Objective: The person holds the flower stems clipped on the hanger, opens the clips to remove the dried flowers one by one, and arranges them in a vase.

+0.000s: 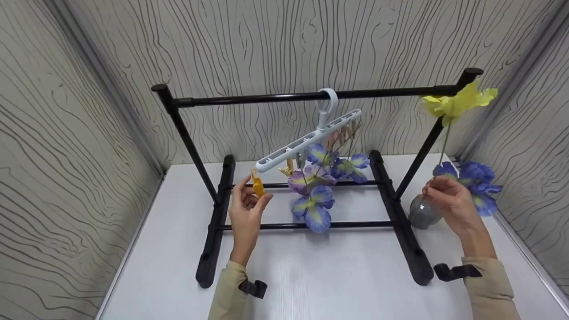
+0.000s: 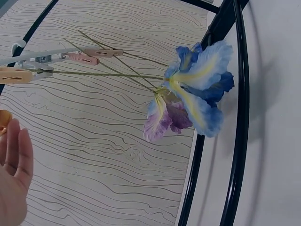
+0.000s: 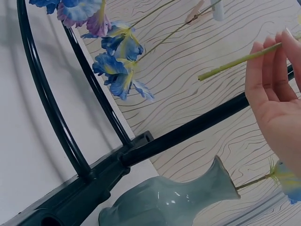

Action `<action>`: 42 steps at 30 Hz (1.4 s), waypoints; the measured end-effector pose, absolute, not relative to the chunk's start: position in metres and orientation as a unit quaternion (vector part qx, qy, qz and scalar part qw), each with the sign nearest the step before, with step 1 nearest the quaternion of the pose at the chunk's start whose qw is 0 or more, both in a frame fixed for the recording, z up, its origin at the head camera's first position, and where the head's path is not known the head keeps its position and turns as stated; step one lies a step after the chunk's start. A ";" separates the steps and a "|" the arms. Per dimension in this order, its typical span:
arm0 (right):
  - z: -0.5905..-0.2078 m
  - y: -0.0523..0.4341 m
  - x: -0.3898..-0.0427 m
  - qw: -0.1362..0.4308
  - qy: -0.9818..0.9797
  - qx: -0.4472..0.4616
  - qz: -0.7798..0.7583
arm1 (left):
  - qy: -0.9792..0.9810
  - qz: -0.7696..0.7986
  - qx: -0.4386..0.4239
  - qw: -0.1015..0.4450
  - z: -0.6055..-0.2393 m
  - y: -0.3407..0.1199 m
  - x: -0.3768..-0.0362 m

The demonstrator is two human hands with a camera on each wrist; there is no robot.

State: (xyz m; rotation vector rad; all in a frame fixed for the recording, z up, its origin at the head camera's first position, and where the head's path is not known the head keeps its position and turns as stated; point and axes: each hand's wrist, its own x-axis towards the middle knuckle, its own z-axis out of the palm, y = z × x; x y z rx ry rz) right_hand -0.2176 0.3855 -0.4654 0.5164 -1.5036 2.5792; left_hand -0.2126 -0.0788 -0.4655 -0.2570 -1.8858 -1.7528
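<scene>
Two hands up over the white table (image 1: 311,275), both busy. Left hand (image 1: 246,213) pinches an orange clothespin (image 1: 257,186) btwn thumb and fingertips, held just under the low end of the white clip hanger (image 1: 306,142); in the left wrist view only the palm edge and a sliver of orange show at the frame's left. Hanger tilts, left end down, hooked by its ring over the top bar of the black rack (image 1: 275,98). Pale pegs along the hanger grip thin green stems, and blue-purple flowers (image 1: 318,186) dangle head-down from them, btwn the rack's two lower crossbars as seen from the head cam.

Right hand (image 1: 449,202) sits well apart, on the right side outside the rack's leg. Fingers curl round a green stem (image 3: 237,61); wrist view shows the cut end poking out past the fingertips, free in the air. That stem runs up to a yellow flower (image 1: 458,104), which sits near the rack's top right corner. Just below the hand stands a grey-green vase (image 1: 422,213) on the table, w/ more blue flowers (image 1: 478,184) at its mouth, right beside the knuckles. Wood-grain panels behind and at both sides.
</scene>
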 end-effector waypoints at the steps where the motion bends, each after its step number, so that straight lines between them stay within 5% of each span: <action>1: -0.465 0.386 -0.217 0.064 -0.490 0.163 0.854 | -0.703 -0.648 -0.099 0.276 -0.465 -0.079 -0.213; 15: -0.465 0.383 -0.223 0.096 -0.410 0.149 0.895 | -0.722 -0.616 -0.123 0.289 -0.464 -0.080 -0.213; 42: -0.459 0.413 -0.231 0.281 -0.330 -0.137 0.891 | -0.733 -0.607 -0.123 0.280 -0.463 -0.083 -0.211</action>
